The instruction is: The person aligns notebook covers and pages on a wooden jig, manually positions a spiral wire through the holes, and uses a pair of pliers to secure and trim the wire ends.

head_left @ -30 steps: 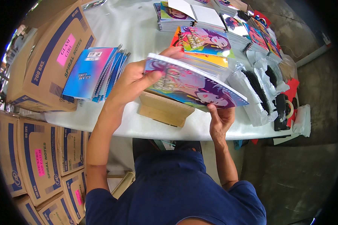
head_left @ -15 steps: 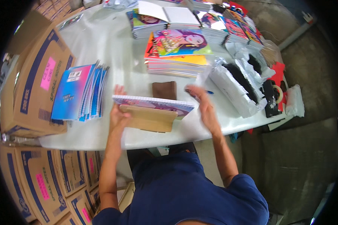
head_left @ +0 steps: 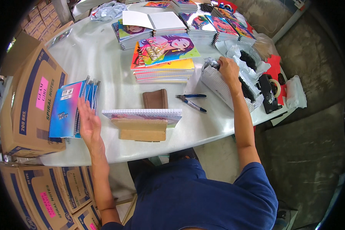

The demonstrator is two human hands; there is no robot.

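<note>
My left hand (head_left: 90,122) is open with its fingers stretched out, right beside a stack of blue and pink spiral notebooks (head_left: 67,111); whether it touches them I cannot tell. At the far end of a torn white package of black spiral coils (head_left: 246,89), my right hand (head_left: 230,72) has its fingers pinched together, and what lies between them is hidden. A pad of punched pages with a printed cover (head_left: 142,112) stands on edge, unheld, against a folded cardboard stand (head_left: 142,134). Behind it lie a brown block (head_left: 155,99) and blue-handled pliers (head_left: 191,102).
A pile of colourful notebooks (head_left: 165,69) stands mid-table, with more notebook stacks (head_left: 197,32) behind. A large carton (head_left: 34,99) is at the left, and cartons (head_left: 46,195) are stacked below. A tape dispenser (head_left: 270,94) sits near the right edge.
My left hand has let go of the pad and moved left to the blue notebooks. My right hand has moved up and right to the coil package. The pliers now lie on the table.
</note>
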